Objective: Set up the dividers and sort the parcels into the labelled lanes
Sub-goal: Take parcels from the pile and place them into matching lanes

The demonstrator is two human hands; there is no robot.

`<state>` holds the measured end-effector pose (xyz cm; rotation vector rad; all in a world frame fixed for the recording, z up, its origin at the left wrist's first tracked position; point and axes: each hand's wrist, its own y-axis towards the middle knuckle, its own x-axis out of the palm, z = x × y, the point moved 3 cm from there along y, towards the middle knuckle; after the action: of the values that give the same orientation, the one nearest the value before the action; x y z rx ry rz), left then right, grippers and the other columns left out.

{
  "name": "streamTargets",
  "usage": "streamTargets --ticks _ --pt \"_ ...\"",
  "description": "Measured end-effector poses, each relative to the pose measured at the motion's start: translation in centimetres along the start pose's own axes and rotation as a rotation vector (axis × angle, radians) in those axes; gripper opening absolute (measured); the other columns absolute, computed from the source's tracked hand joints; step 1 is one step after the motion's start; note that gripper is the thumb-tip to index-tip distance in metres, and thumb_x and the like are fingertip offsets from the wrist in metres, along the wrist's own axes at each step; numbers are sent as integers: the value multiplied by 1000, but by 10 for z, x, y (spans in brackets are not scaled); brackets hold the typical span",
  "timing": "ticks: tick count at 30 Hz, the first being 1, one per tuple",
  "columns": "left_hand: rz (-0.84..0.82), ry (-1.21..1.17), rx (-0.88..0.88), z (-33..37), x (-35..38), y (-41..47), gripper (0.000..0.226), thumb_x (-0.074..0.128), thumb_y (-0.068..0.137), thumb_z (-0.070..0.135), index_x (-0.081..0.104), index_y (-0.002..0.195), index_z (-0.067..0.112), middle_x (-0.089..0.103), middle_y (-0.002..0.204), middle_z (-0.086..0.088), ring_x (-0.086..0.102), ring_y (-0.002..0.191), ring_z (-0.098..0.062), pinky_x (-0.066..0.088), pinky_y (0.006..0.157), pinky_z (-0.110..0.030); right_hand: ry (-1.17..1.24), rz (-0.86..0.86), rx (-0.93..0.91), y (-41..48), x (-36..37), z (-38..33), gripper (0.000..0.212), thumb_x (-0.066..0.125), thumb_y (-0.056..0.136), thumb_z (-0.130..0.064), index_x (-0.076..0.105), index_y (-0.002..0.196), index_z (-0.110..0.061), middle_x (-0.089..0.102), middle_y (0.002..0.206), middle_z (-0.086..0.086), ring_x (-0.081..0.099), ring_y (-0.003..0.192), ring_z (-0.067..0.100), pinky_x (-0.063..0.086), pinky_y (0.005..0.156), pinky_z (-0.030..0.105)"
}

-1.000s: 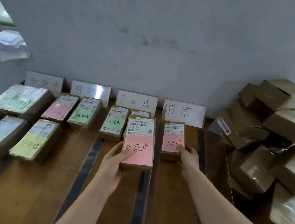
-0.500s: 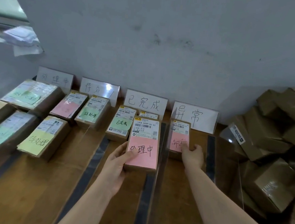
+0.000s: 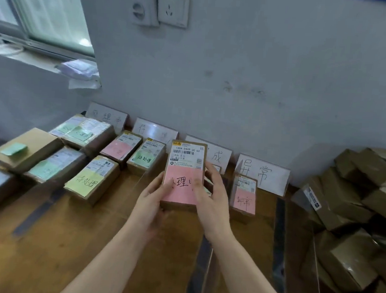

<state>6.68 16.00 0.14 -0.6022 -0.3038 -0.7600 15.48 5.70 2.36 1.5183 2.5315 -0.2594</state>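
Currently sorting: gripping pink-noted parcel (image 3: 184, 173) with left hand (image 3: 150, 200) and right hand (image 3: 211, 194) above the bench (image 3: 63, 251); next, probably carry to back-left corner sign (image 3: 106, 116).

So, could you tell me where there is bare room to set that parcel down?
The table is bare in front of the yellow-note parcel and of the small pink parcel. The left rows by the signs are packed; so is the box pile on the right.

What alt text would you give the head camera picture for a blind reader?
Left hand and right hand hold a brown parcel with a pink note above a wooden table. Other parcels lie before white label cards along the wall; loose boxes pile at right.
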Motion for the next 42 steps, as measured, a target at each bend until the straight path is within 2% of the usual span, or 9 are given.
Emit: streamTargets --ticks 5,14,17,21,26,33,37,40,42 --pt "8 -6 74 33 -49 -20 52 64 79 33 62 129 20 73 112 -11 70 102 -24 56 79 -39 5 -65 -8 -27 56 -18 55 56 96 -44 34 146 -43 40 151 -9 40 138 17 44 109 48" --pt "26 166 124 108 -179 -47 29 51 100 34 65 124 28 74 110 -4 66 108 -23 52 83 -36 93 -63 -3 -81 188 -52 55 60 94 -43 42 145 -35 48 145 -9 46 133 13 44 108 45" --pt "14 229 123 130 -217 -56 22 50 101 29 63 119 34 74 108 -1 67 104 -18 53 78 -31 105 -52 1 -98 230 -61 49 59 96 -37 45 142 -31 53 134 -11 51 122 8 47 102 34" --pt "6 262 94 151 -260 -63 27 50 102 25 56 127 32 73 112 -2 67 108 -21 53 97 -44 130 -65 22 -113 274 -70 36 60 96 -31 50 131 -35 57 115 -18 55 108 2 49 93 29" --pt "55 297 96 171 -302 -56 20 48 103 23 56 116 37 72 108 -2 68 101 -20 57 86 -37 129 -99 56 -113 322 -71 43 64 94 -31 51 135 -31 58 123 -9 56 117 12 51 98 38" --pt "144 337 89 190 -358 -33 31 49 102 18 55 130 31 72 103 -1 67 91 -16 54 72 -26 80 -172 64 -99 384 -62 51 64 94 -30 47 141 -23 56 131 -5 53 122 12 47 104 38" --pt "200 390 48 196 -393 -22 28 49 102 20 57 128 28 72 105 1 67 100 -18 55 86 -33 61 -174 106 -99 420 -52 50 63 94 -31 47 141 -24 55 134 -2 50 125 14 46 105 37" --pt "257 441 29 202 -413 -15 19 43 105 26 60 113 29 70 96 0 65 85 -12 51 56 -15 96 -188 178 -104 442 -46 51 60 97 -28 42 144 -23 53 135 0 51 125 16 50 102 37" --pt "270 510 30 206 -426 -10 22 39 106 26 60 109 28 70 92 -1 65 81 -10 49 52 -15 88 -174 204 -107 456 -40 52 59 97 -28 40 145 -24 52 137 0 50 126 17 50 102 38"
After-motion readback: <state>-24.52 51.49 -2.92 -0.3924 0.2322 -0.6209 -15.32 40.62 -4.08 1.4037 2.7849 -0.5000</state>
